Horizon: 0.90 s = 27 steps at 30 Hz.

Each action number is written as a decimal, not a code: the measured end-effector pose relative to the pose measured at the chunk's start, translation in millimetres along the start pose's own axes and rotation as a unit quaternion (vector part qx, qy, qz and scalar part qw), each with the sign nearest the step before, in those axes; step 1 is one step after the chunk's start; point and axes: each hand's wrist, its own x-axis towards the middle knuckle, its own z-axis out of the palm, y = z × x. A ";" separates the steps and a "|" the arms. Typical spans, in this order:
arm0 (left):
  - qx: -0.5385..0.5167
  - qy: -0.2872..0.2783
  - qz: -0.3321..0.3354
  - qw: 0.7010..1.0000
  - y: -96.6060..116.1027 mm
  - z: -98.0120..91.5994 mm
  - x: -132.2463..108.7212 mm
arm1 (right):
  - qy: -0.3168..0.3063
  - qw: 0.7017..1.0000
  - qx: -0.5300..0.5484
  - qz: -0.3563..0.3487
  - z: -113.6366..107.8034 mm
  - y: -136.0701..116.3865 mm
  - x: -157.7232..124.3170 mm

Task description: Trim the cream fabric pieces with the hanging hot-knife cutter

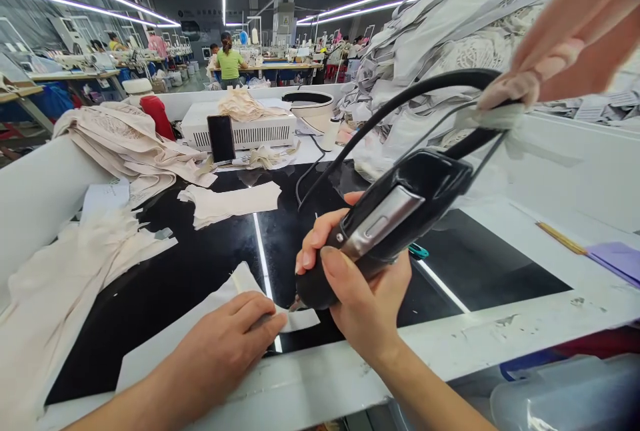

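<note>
My right hand [365,297] is closed around a black handheld power tool [390,217] with a silver lever on its side. The tool tilts down to the left, and its small metal tip meets the edge of a white fabric piece [175,331]. My left hand [235,337] presses that piece against the black tabletop [200,251], its fingers closed together at the fabric's edge close to the tip. From the tool's upper end a thick black cable [400,101] loops away. Pinkish cloth strips [575,44], blurred, are knotted near the cable at the upper right.
Beige fabric pieces [135,144] are heaped at the left, with a flat cut piece [235,203] nearer. Behind stand a phone [221,139] and a white vented box [260,132]. Large fabric piles [450,24] rise at right. A person in green [229,63] sits far off.
</note>
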 end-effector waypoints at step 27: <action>-0.010 -0.001 -0.049 0.999 5.9 0.1 3.3 | -0.008 1.000 -0.025 0.013 7.6 9.4 7.4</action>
